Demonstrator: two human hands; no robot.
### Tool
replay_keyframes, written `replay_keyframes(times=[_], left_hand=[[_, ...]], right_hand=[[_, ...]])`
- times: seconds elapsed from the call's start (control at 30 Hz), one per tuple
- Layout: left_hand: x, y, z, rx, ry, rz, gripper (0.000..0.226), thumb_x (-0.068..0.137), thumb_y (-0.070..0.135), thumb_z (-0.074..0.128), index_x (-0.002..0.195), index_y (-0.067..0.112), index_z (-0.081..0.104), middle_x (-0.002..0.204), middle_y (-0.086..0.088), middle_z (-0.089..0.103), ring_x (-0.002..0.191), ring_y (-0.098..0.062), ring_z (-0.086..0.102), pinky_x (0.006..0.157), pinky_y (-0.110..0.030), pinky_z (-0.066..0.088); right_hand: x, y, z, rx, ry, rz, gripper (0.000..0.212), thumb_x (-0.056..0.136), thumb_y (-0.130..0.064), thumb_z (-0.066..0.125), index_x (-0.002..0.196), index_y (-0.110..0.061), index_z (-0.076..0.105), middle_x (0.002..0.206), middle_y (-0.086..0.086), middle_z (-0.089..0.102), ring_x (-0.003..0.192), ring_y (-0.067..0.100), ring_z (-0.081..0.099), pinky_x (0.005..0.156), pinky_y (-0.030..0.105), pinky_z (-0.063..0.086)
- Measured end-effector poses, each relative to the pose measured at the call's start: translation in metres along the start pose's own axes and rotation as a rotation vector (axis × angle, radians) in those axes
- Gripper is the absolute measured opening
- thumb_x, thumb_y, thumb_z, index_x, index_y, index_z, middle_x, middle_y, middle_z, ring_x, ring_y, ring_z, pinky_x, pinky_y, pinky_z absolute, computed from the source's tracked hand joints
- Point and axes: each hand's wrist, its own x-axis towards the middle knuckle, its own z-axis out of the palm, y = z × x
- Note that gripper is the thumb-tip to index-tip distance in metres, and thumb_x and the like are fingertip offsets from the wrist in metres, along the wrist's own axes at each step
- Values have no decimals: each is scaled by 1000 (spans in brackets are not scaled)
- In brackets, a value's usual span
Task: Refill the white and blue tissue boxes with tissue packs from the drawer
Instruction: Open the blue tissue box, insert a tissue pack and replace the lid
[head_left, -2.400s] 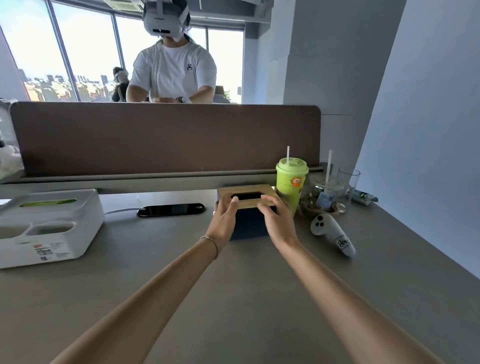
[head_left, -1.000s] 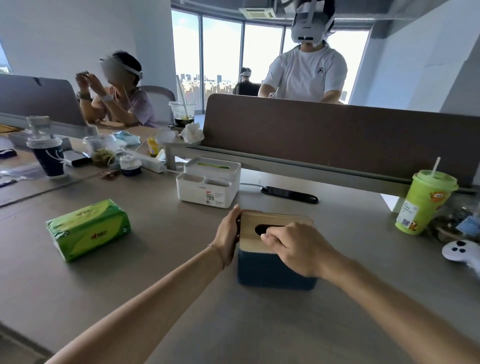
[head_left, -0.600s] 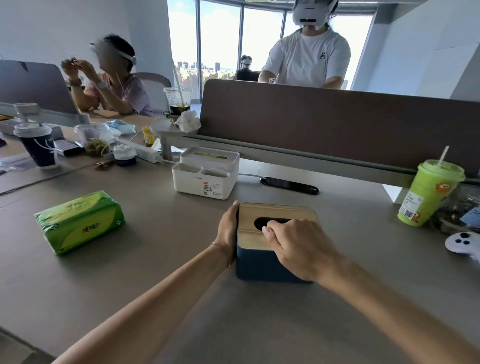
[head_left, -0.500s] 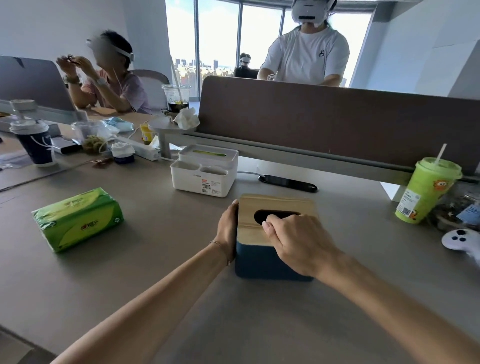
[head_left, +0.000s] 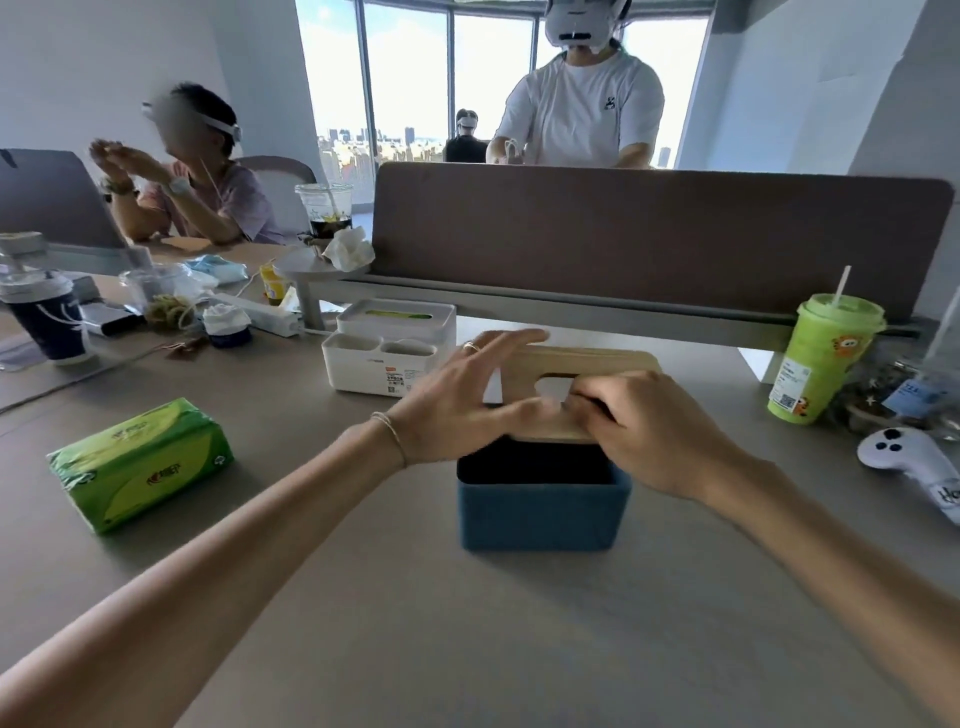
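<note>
At the left of the frame, a green tissue pack (head_left: 139, 462) lies on the grey desk (head_left: 467, 623), well apart from everything else. Further right and towards the back stands the white tissue box (head_left: 389, 345), its lid on, with green showing through the top slot.

In the centre, the person's left hand (head_left: 462, 400) hovers with fingers spread wide, holding nothing; it is blurred, so I cannot tell whether its fingertips touch the lid. Just right of it, the wooden lid (head_left: 582, 364) is raised clear above the blue tissue box (head_left: 540, 506), tilted with its near edge towards the viewer. The right hand (head_left: 649, 431) is closed on the lid's near edge, with fingers at the oval slot.

The step in hand looks like taking the lid off the blue box. To do it well, the lid should be carried clear and set down flat on bare desk, away from the green cup (head_left: 826, 358) at the right, while the open box stays put for the pack.

The inside of the blue box is dark, so whether it is empty cannot be told. The white controller (head_left: 909, 465) at the far right is cut off by the frame edge. No drawer is in view.
</note>
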Motion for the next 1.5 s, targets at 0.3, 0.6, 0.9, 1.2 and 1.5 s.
replay_keyframes(times=[0.3,0.6,0.9,1.2,1.5], left_hand=[[52,81,65,234,-322,72,118,56,77,76,151,38,18,126,4,57,105,-16,55,93,-38,49],[72,137,166,153,-387,84,99,57,59,84,132,34,25,95,3,56,91,-21,50,73,-36,45],[64,124,214,60,-515,8,104,58,63,84,138,39,21,127,0,53,106,-18,51,94,-37,47],[60,119,215,158,-586,29,107,70,61,78,154,35,18,146,-4,44,130,-24,45,108,-39,40],[58,113,133,239,-189,133,63,93,51,56,149,36,31,144,4,50,129,-18,47,104,-42,45]], right_hand=[[-76,54,-45,-66,-54,211,33,97,-28,53,68,-20,67,61,-2,61,55,13,55,55,40,45],[-162,119,-57,-125,-58,493,32,90,-24,58,62,-39,54,70,-14,59,68,7,59,60,30,44],[-200,143,-53,-56,24,541,10,90,-22,65,94,-27,72,90,-12,66,85,12,66,77,43,56],[-198,136,-56,-1,43,581,21,91,-20,64,109,-29,70,95,-14,71,92,8,68,83,40,57],[-135,95,-63,18,155,422,24,92,-20,63,115,-27,68,108,-12,72,102,8,66,88,39,56]])
